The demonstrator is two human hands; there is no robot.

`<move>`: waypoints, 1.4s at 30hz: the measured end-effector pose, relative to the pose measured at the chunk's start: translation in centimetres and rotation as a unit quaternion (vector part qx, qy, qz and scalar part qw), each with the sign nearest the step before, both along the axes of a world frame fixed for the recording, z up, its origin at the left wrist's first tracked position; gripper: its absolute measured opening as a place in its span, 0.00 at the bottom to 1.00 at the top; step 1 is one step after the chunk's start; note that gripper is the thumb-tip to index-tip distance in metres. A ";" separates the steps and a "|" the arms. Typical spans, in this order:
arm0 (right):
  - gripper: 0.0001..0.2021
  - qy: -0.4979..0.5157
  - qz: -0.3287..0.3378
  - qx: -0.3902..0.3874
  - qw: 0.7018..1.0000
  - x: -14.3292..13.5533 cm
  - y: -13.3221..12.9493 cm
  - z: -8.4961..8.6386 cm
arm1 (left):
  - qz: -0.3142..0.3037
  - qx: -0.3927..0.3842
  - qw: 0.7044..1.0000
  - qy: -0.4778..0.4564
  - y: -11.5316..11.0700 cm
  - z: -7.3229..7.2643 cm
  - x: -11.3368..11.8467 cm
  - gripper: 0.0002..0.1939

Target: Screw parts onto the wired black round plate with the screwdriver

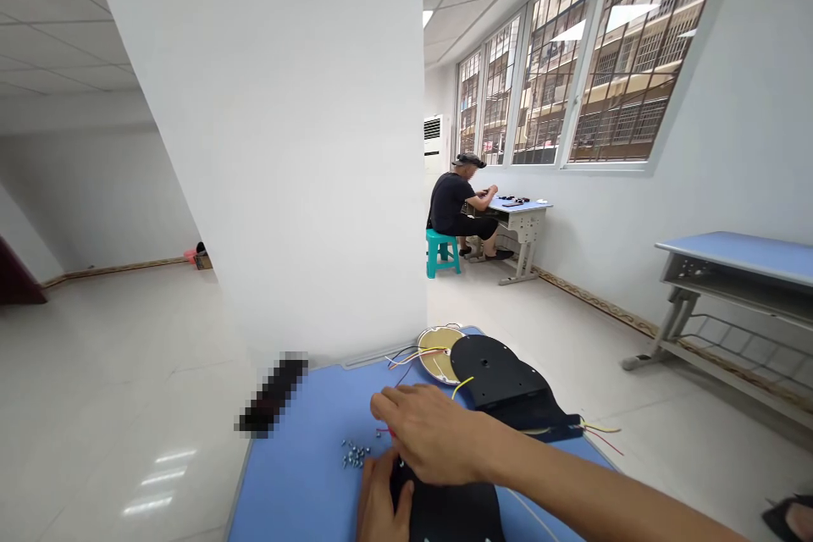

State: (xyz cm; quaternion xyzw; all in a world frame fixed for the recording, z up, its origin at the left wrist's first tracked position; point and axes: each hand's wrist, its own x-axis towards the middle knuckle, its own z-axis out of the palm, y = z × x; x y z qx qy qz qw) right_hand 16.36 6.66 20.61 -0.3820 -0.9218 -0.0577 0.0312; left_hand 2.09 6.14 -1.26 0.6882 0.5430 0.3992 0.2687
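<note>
Clenching a red item (392,434), right hand (435,434) tops the black part (457,512); left hand (384,501) clasps its side.

"Counts for you?"
"Your two hands (438,440), one tan disc (430,362), three blue-topped desks (305,432), one teal stool (442,244), one seated person (452,201)."
"Screws (356,454)?"
"Clustered pile, too small for you to count exactly."

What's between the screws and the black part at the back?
From the screws: the right hand, then a yellow wire by the black part, in the head view.
</note>
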 end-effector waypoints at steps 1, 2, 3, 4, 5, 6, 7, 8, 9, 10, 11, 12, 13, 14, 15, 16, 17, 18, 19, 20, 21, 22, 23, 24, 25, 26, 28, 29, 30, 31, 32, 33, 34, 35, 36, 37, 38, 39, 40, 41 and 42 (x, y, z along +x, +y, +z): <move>0.08 -0.006 0.000 -0.003 1.000 0.0 0.0 0.0 | -0.001 0.000 1.000 -0.001 0.0 -0.1 0.0 0.21; 0.08 -0.012 -0.012 -0.003 1.000 -0.1 0.0 0.0 | -0.006 -0.006 1.000 0.002 0.1 -0.2 -0.1 0.21; 0.11 -0.015 -0.032 0.002 0.999 -0.1 -0.1 0.0 | -0.010 -0.011 1.000 0.005 0.2 -0.2 -0.2 0.21; 0.13 -0.008 -0.044 0.006 0.999 -0.1 -0.1 0.0 | -0.014 -0.014 1.000 0.008 0.2 -0.2 -0.3 0.21; 0.14 0.000 -0.040 0.005 0.999 -0.1 -0.1 0.0 | -0.014 -0.014 1.000 0.011 0.2 -0.2 -0.3 0.21; 0.14 0.007 -0.029 0.002 1.000 -0.1 -0.1 0.0 | -0.012 -0.012 1.000 0.011 0.2 -0.2 -0.4 0.20; 0.13 0.011 -0.016 -0.001 1.000 0.0 -0.1 -0.1 | -0.009 -0.011 1.000 0.011 0.2 -0.2 -0.4 0.20; 0.10 0.011 -0.007 -0.003 1.000 0.0 -0.1 -0.1 | -0.006 -0.010 1.000 0.011 0.1 -0.2 -0.3 0.19; 0.07 0.009 -0.007 -0.004 1.000 0.0 -0.1 -0.2 | -0.001 -0.009 1.000 0.011 0.1 -0.2 -0.2 0.20; 0.06 0.004 -0.019 -0.002 1.000 0.0 -0.1 -0.2 | 0.004 -0.009 1.000 0.010 0.0 -0.2 -0.1 0.20; 0.09 0.001 -0.042 0.003 0.999 0.0 -0.1 -0.2 | 0.009 -0.008 1.000 0.008 -0.1 -0.2 0.0 0.20; 0.11 0.007 -0.052 0.005 0.999 0.1 -0.1 -0.2 | 0.014 -0.005 1.000 0.007 -0.2 -0.3 0.1 0.20; 0.11 0.016 -0.043 0.002 0.999 0.1 -0.1 -0.2 | 0.017 -0.002 1.000 0.005 -0.2 -0.3 0.2 0.20; 0.11 0.023 -0.023 -0.003 0.999 0.1 -0.1 -0.2 | 0.019 0.000 1.000 0.005 -0.2 -0.4 0.2 0.19; 0.12 0.025 -0.002 -0.006 1.000 0.2 -0.1 -0.1 | 0.018 0.000 1.000 0.006 -0.2 -0.5 0.2 0.19; 0.11 0.021 0.011 -0.006 1.000 0.1 -0.1 -0.1 | 0.013 -0.003 1.000 0.009 -0.2 -0.5 0.2 0.20; 0.09 0.013 0.012 -0.002 1.000 0.1 -0.1 -0.2 | 0.008 -0.006 1.000 0.012 -0.1 -0.6 0.1 0.20; 0.08 0.002 -0.001 0.004 1.000 0.1 -0.1 -0.2 | 0.004 -0.008 1.000 0.013 0.0 -0.7 0.0 0.21; 0.09 -0.006 -0.024 0.012 1.000 0.2 -0.1 -0.2 | 0.002 -0.008 1.000 0.012 0.1 -0.8 -0.1 0.22; 0.12 -0.005 -0.041 0.018 0.999 0.2 -0.2 -0.2 | -0.001 -0.008 1.000 0.012 0.1 -0.8 -0.1 0.22; 0.13 0.006 -0.042 0.020 0.999 0.3 -0.2 -0.2 | -0.001 -0.006 1.000 0.011 0.1 -0.7 -0.1 0.22; 0.13 0.018 -0.030 0.017 0.999 0.4 -0.3 -0.2 | 0.001 -0.003 1.000 0.009 0.1 -0.6 -0.1 0.21; 0.12 0.028 -0.016 0.010 0.999 0.5 -0.3 -0.2 | 0.005 0.000 1.000 0.007 0.1 -0.4 0.0 0.20; 0.11 0.034 -0.006 0.001 0.999 0.5 -0.4 -0.2 | 0.007 0.000 1.000 0.007 0.0 -0.3 0.2 0.20; 0.09 0.037 -0.003 -0.008 0.999 0.5 -0.4 -0.3 | 0.010 0.001 1.000 0.006 -0.1 -0.1 0.3 0.20; 0.08 0.037 -0.009 -0.017 0.999 0.4 -0.4 -0.4 | 0.015 0.002 1.000 0.003 -0.3 0.1 0.5 0.20; 0.07 0.042 -0.041 -0.024 0.998 0.2 -0.1 -0.7 | 0.022 0.005 1.000 -0.007 -0.5 0.4 0.8 0.21; 0.08 0.052 -0.054 -0.024 0.997 0.1 0.1 -0.8 | 0.024 0.008 1.000 -0.014 -0.6 0.7 0.8 0.21; 0.08 0.067 -0.060 -0.026 0.996 0.1 0.2 -0.8 | 0.022 0.012 0.999 -0.020 -0.6 1.0 0.8 0.21; 0.09 0.083 -0.060 -0.031 0.994 0.3 0.4 -0.8 | 0.013 0.014 1.000 -0.022 -0.5 1.4 0.6 0.22; 0.08 0.101 -0.058 -0.037 0.992 0.6 0.5 -0.7 | 0.001 0.013 1.000 -0.016 -0.4 2.1 0.3 0.22; 0.08 0.121 -0.056 -0.040 0.990 1.0 0.6 -0.5 | -0.010 0.012 1.000 0.003 -0.2 2.9 0.0 0.22; 0.08 0.141 -0.055 -0.042 0.988 1.5 0.7 -0.3 | -0.020 0.012 0.999 0.045 0.1 3.8 -0.4 0.20; 0.08 0.159 -0.056 -0.042 0.985 2.0 0.6 0.0 | -0.016 0.016 0.995 0.099 0.4 4.9 -0.8 0.19; 0.08 0.176 -0.060 -0.041 0.982 2.6 0.5 0.3 | -0.003 0.031 0.984 0.173 0.8 5.9 -1.2 0.19; 0.08 0.189 -0.065 -0.038 0.979 3.2 0.4 0.5 | 0.009 0.044 0.967 0.250 1.2 6.9 -1.5 0.19; 0.08 0.200 -0.071 -0.037 0.977 3.7 0.2 0.8 | 0.020 0.053 0.956 0.287 1.6 7.8 -1.7 0.19; 0.08 0.210 -0.075 -0.036 0.974 4.2 -0.1 0.9 | 0.025 0.060 0.946 0.316 2.0 8.5 -1.8 0.18; 0.07 0.222 -0.079 -0.035 0.971 4.6 -0.3 1.0 | 0.026 0.063 0.941 0.331 2.4 8.9 -1.7 0.18; 0.07 0.236 -0.080 -0.035 0.968 4.9 -0.6 1.1 | 0.025 0.065 0.939 0.337 2.8 9.2 -1.6 0.17; 0.06 0.249 -0.078 -0.034 0.965 5.2 -0.8 1.2 | 0.023 0.068 0.935 0.346 3.1 9.2 -1.4 0.16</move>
